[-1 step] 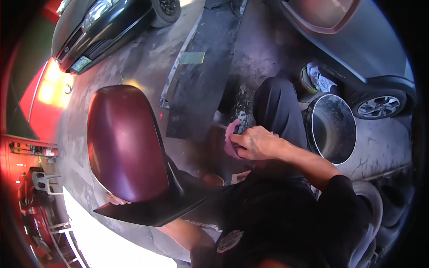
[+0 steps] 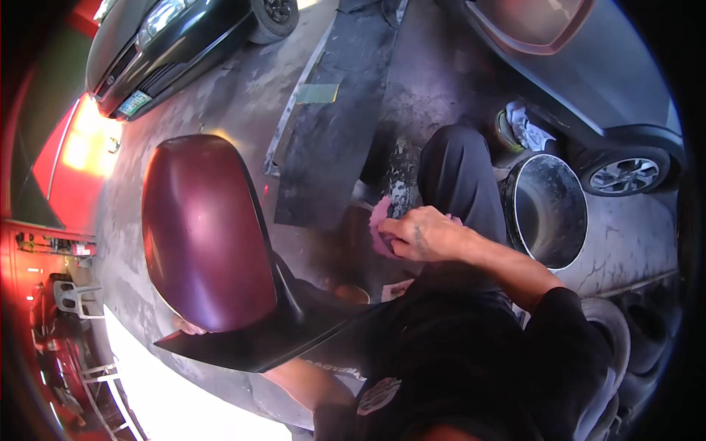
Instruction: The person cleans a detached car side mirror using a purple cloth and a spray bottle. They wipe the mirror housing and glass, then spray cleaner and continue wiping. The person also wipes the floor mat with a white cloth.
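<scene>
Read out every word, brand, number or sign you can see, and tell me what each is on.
Number plate on the black car: characters too small to read.
Badge on that car: too small to read.
Lettering on the black shirt: too blurred to quote.
Shirt emblem: too blurred to read.
Car mirror in the left hand, pink cloth in the right hand: no text seen.

Head-worn fisheye view (dark round the rim), steeply downward, near the maroon mirror housing (image 2: 209,239)
</scene>
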A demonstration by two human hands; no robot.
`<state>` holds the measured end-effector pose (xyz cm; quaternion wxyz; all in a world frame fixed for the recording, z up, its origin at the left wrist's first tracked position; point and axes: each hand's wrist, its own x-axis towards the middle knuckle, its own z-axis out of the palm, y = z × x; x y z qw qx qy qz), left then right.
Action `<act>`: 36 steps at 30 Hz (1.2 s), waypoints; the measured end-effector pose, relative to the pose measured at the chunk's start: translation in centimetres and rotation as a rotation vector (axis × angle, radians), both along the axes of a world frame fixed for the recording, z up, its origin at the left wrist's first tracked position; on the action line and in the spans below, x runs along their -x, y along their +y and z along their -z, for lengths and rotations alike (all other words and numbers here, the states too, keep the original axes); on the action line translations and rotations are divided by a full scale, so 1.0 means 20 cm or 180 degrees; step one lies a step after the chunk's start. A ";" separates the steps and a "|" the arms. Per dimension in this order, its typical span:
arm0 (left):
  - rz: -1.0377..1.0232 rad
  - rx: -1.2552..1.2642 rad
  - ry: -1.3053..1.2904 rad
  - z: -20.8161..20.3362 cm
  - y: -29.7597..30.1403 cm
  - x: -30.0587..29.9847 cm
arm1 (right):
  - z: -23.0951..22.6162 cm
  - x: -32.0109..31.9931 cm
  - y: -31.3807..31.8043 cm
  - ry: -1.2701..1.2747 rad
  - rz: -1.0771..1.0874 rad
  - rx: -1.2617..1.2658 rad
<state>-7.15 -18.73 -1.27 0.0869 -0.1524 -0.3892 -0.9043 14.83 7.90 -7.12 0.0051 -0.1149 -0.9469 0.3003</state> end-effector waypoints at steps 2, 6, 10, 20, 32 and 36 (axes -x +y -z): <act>0.0046 0.0000 -0.0054 0.02 0.02 -0.01 | 0.03 0.01 0.03 0.0638 0.0060 0.1682; 0.0144 0.0055 -0.0163 0.05 0.04 -0.04 | 0.05 0.10 0.06 0.0784 0.0618 0.4184; 0.0268 0.0088 -0.0284 0.09 0.09 -0.05 | 0.01 0.25 -0.04 0.0923 -0.0110 0.5038; 0.0555 0.0045 -0.0624 0.17 0.21 -0.03 | -0.20 0.39 -0.07 0.0541 -0.0573 0.3872; 0.1421 -0.0177 -0.1373 0.14 0.28 0.09 | -0.15 0.43 -0.04 0.0919 -0.0090 0.4283; 0.1888 0.0042 -0.1187 0.23 0.18 -0.01 | -0.13 0.44 -0.02 0.0752 0.0064 0.3965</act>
